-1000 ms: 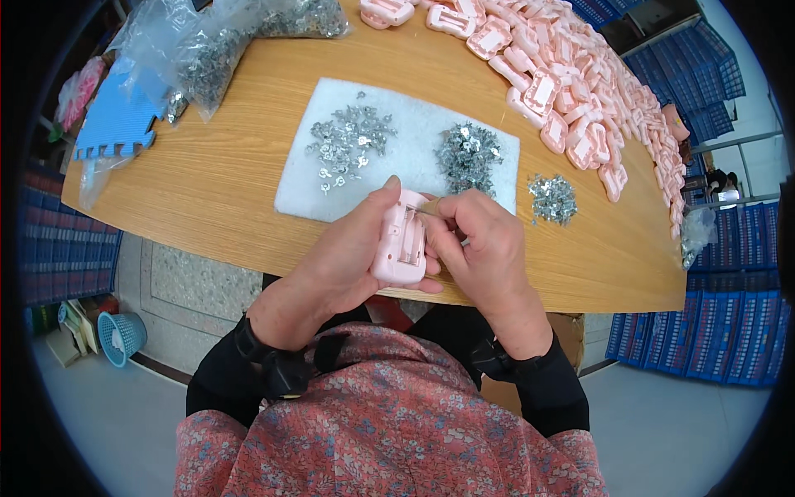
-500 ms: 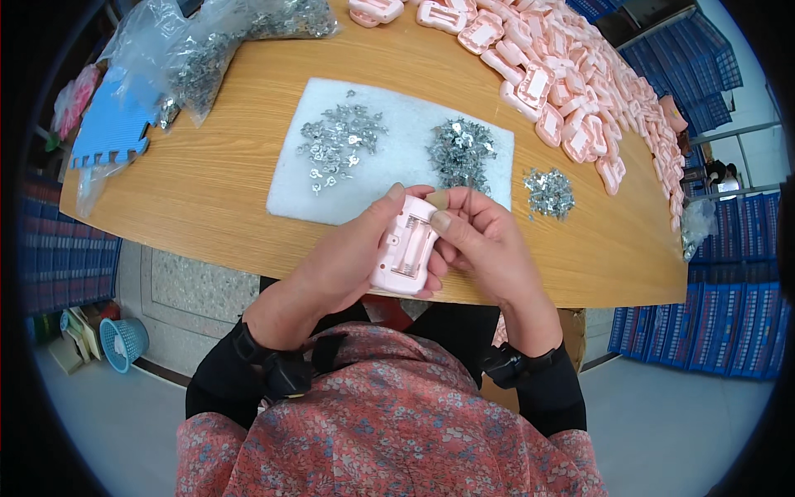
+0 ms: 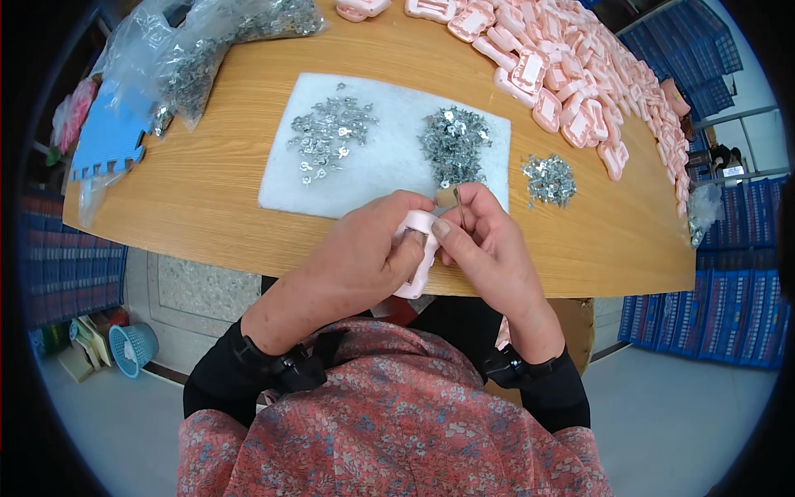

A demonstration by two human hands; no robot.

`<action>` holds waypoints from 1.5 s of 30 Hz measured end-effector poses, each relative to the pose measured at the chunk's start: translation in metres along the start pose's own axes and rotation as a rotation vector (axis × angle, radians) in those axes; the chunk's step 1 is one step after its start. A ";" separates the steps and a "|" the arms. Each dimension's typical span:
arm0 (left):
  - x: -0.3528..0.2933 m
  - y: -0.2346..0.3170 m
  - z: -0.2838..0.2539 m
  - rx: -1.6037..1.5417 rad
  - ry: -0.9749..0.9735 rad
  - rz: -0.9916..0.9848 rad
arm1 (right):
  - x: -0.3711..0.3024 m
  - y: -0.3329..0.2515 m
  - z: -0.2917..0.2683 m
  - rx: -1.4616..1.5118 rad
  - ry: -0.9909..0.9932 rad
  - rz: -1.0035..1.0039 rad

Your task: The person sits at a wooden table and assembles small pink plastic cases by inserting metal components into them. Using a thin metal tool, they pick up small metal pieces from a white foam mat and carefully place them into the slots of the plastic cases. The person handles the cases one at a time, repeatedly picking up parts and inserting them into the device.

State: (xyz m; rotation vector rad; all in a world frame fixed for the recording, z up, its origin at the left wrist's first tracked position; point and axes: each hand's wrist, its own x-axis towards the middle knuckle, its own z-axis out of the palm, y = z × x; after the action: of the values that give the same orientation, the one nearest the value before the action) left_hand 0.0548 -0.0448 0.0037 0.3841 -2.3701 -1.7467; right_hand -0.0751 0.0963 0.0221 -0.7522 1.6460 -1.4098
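My left hand (image 3: 352,244) is closed round a pink plastic battery housing (image 3: 418,282), held tilted just off the table's near edge. The left thumb presses into its long battery compartment, covering most of it. My right hand (image 3: 493,253) is closed at the housing's right side, its thumb on the upper right edge. A thin metal tool (image 3: 460,205), perhaps tweezers, shows between the right fingers, its tip hidden. Tan tape (image 3: 447,197) wraps the right index fingertip. Beyond the hands, a white foam sheet (image 3: 389,153) bears loose metal contacts (image 3: 331,132) and a denser pile of metal parts (image 3: 454,147).
Another small metal heap (image 3: 549,180) lies right of the foam on the wooden table (image 3: 207,182). Many pink housings (image 3: 571,91) crowd the far right. Clear bags of metal parts (image 3: 195,70) and a blue foam mat (image 3: 108,137) occupy the far left.
My left thumb has moved from the housing's upper edge down into its compartment. The housing has turned and tilted, showing less of its back. The view has shifted slightly.
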 end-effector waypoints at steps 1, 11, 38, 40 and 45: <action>0.001 -0.002 0.001 0.014 0.028 0.060 | -0.002 -0.001 0.000 -0.007 0.006 -0.018; 0.010 -0.011 -0.006 -1.271 -0.297 -0.402 | -0.001 -0.004 -0.004 -0.049 0.026 -0.121; 0.012 -0.024 0.027 -1.599 -0.600 -0.502 | -0.013 0.012 -0.031 0.131 -0.075 0.000; 0.010 0.008 0.022 -1.265 -0.397 -0.566 | -0.017 0.014 -0.035 0.077 -0.011 -0.026; 0.003 0.000 0.020 -0.986 -0.366 -0.413 | -0.023 0.025 -0.047 -0.038 0.040 -0.043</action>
State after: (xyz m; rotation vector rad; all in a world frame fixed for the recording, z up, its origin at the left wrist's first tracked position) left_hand 0.0459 -0.0279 -0.0023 0.4171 -1.3196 -3.0849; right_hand -0.1035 0.1435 0.0042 -0.7902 1.7004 -1.4356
